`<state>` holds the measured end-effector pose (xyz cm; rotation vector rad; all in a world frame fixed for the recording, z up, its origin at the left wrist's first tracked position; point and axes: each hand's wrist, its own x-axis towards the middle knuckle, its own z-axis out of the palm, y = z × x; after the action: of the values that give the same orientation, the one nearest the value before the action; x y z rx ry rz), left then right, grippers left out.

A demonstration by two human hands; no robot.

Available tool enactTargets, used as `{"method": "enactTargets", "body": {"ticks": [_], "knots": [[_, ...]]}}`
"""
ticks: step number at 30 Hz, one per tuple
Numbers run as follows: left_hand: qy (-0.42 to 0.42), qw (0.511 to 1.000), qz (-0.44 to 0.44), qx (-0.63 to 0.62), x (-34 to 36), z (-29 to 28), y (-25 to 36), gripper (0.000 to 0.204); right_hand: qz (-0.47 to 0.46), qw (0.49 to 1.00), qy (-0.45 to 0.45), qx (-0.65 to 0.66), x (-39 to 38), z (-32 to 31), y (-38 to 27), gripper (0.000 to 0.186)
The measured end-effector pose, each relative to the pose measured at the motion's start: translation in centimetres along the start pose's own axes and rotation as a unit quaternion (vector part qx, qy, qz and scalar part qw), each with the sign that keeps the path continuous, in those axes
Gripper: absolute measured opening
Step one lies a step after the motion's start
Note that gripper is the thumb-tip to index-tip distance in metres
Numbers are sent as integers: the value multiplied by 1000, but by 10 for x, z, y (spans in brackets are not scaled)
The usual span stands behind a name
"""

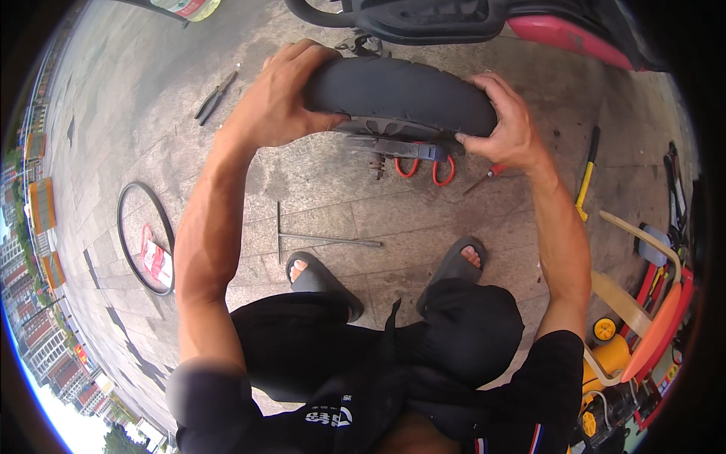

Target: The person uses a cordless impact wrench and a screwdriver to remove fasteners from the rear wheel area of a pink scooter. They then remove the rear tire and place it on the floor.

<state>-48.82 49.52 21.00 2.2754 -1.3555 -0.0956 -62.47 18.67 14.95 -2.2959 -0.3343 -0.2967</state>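
Both hands grip a black wheel with a tire in front of me, near the vehicle's underside. My left hand wraps the tire's left end, thumb on the near sidewall. My right hand clasps the right end, its thumb on the near edge. Below the tire is a dark metal tool with a blue end and red loop handles; the tire partly hides what it rests on. A red-handled screwdriver lies just under my right hand.
Pliers and a T-shaped wrench lie on the paving. At left is a thin black rubber ring around a red-and-white packet. A yellow-handled hammer-like tool lies right, near a yellow machine and an orange-red toolbox.
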Motion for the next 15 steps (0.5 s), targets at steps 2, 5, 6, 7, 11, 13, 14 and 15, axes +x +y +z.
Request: {"method": "enactTargets", "body": {"ticks": [2, 5, 6, 7, 11, 13, 14, 15], "knots": [[-14, 1000, -2, -5, -5, -3, -1, 68, -1, 1000, -4, -1, 1, 1, -7, 65], [-36, 999, -8, -21, -12, -9, -7, 71, -2, 1000, 11, 19, 3, 7, -17, 64], [-38, 999, -14, -18, -14, -10, -8, 71, -5, 1000, 19, 16, 4, 10, -20, 65], [-36, 999, -17, -17, -17, -12, -8, 72, -3, 1000, 18, 15, 4, 11, -23, 65], [-33, 997, -68, 35, -24, -21, 7, 78, 4, 1000, 29, 11, 6, 23, -35, 65], [-11, 983, -154, 98, -32, -24, 29, 86, -6, 999, 54, 3, 6, 33, -45, 68], [13, 975, -180, 128, -34, -23, 42, 94, -8, 998, 65, 5, 6, 39, -51, 71], [0, 981, -142, 134, -36, -24, 52, 97, -5, 998, 63, 10, 5, 44, -56, 72]]}}
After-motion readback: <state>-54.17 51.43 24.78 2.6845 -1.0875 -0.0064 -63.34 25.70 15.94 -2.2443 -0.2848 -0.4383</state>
